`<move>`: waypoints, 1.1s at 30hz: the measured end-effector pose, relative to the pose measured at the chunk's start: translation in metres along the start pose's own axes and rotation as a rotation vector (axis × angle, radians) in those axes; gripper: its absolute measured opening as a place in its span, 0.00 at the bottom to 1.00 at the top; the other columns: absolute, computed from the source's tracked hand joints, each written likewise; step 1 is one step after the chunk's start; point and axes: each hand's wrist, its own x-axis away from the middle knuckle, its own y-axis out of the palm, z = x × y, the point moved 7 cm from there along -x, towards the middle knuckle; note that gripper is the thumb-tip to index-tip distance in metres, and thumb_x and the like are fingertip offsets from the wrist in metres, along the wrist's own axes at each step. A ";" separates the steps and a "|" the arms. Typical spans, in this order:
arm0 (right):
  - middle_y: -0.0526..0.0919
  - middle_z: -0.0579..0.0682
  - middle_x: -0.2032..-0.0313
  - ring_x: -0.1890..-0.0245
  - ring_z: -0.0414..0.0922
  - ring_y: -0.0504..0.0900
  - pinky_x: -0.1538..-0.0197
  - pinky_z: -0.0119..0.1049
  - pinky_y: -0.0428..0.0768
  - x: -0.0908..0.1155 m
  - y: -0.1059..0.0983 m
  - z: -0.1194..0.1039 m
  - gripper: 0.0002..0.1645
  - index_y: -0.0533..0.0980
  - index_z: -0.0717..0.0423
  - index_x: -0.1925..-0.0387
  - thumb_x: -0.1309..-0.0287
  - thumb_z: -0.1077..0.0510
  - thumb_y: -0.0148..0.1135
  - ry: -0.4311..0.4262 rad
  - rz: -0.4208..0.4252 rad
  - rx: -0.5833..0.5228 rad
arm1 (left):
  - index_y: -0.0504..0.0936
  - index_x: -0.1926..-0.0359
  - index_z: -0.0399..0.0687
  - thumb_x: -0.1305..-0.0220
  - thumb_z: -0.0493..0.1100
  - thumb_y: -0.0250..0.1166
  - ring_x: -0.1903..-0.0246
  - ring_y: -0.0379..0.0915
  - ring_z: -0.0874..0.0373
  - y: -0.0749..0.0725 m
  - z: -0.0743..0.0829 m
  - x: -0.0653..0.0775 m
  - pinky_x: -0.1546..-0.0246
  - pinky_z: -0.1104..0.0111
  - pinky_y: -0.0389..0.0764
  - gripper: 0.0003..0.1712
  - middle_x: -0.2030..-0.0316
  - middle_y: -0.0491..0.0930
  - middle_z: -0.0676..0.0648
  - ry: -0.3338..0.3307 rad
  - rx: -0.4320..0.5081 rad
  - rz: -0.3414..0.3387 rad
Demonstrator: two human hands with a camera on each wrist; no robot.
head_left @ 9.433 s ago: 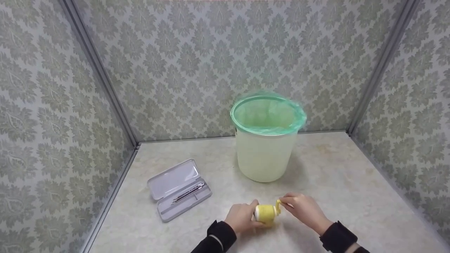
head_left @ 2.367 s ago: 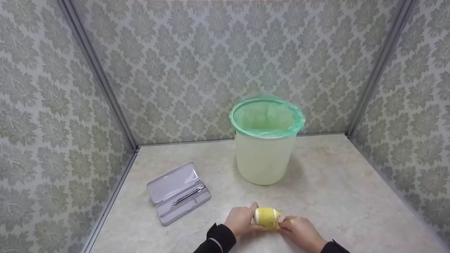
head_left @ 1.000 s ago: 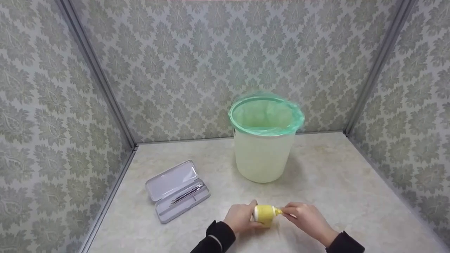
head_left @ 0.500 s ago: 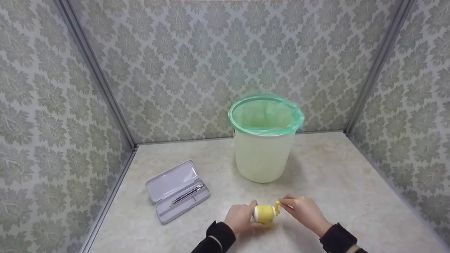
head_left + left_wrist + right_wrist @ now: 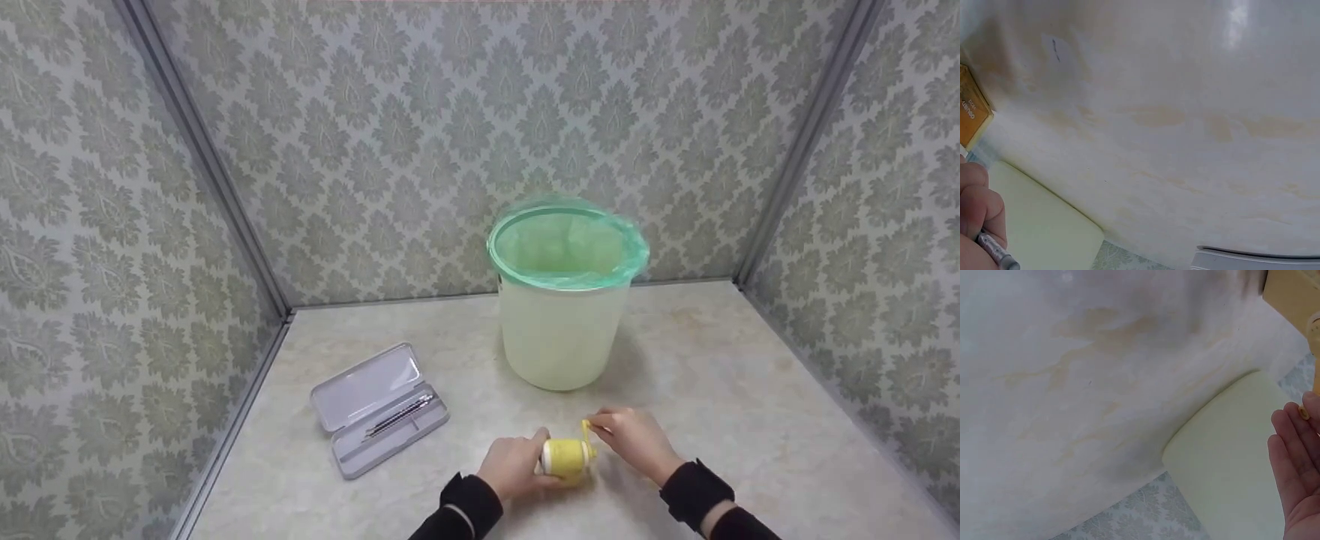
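Yellow hand-crank device point(image 5: 566, 457) is held in the left hand point(image 5: 512, 466), fingers wrapped around its rear end, crank side turned to the right. A silvery rod point(image 5: 996, 250) is also gripped there; its end is seen sticking out of the fist in the left wrist view. The crank point(image 5: 586, 431) is pinched by the right hand point(image 5: 637, 442) at the fingertips, arm pointed toward the back wall; in the right wrist view the small knob point(image 5: 1304, 412) is seen at the fingertips, with the other fingers fairly straight.

Device is located near the front of the worktop point(image 5: 750, 390), before the bin point(image 5: 562, 337); whether it is rested on the surface or lifted can't be told.

Bin is pale, lined with a green bag point(image 5: 637, 255) folded over the rim, placed near the patterned wall point(image 5: 465, 112). To the left, well apart, a grey pencil case point(image 5: 367, 386) is laid with its lid folded back; slim pencils point(image 5: 397, 416) are contained in it, exact count unclear. Both wrists are covered by black cuffs point(image 5: 472, 501).
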 end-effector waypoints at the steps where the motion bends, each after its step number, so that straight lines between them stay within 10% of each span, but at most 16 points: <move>1: 0.88 0.45 0.71 0.71 0.42 0.87 0.66 0.36 0.84 0.000 0.002 0.000 0.03 0.88 0.51 0.66 0.44 0.61 0.73 -0.001 0.002 0.004 | 0.73 0.54 0.53 0.49 0.68 0.75 0.82 0.72 0.63 0.000 0.000 0.000 0.79 0.71 0.68 0.34 0.78 0.82 0.56 0.003 0.001 0.004; 33: 0.82 0.39 0.78 0.76 0.35 0.78 0.69 0.34 0.77 0.042 0.035 -0.004 0.10 0.83 0.50 0.80 0.47 0.62 0.73 0.070 -0.134 -0.156 | 0.72 0.56 0.52 0.50 0.70 0.74 0.84 0.69 0.62 -0.002 0.001 0.002 0.81 0.72 0.67 0.35 0.80 0.79 0.55 0.002 0.003 0.030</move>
